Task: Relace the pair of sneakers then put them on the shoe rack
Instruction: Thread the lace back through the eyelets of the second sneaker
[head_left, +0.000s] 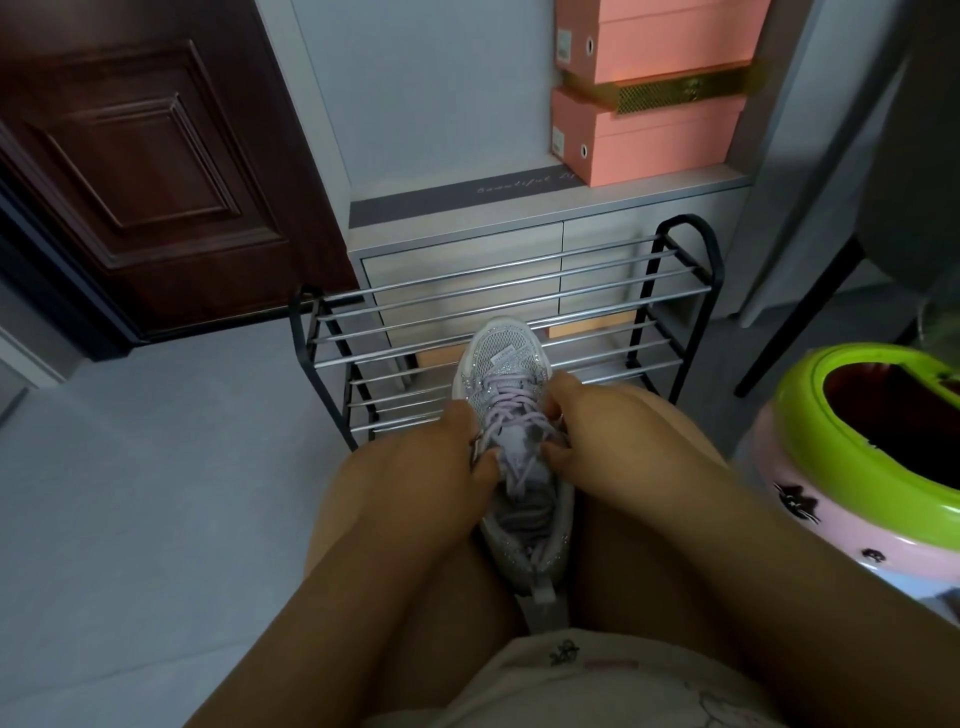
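Both hands' grip, left hand (457, 447) & right hand (582, 431), pinched on sneaker (511, 410) laces (511, 415), w/ shoe rack (498, 312) behind

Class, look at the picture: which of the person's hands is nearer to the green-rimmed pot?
The right hand. It grips the sneaker on the side facing the green-rimmed pot; the left hand is on the sneaker's far side, further from the pot.

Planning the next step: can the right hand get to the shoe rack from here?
Probably yes: the shoe rack stands just beyond the sneaker, shelves bare, but the right hand is busy with laces.
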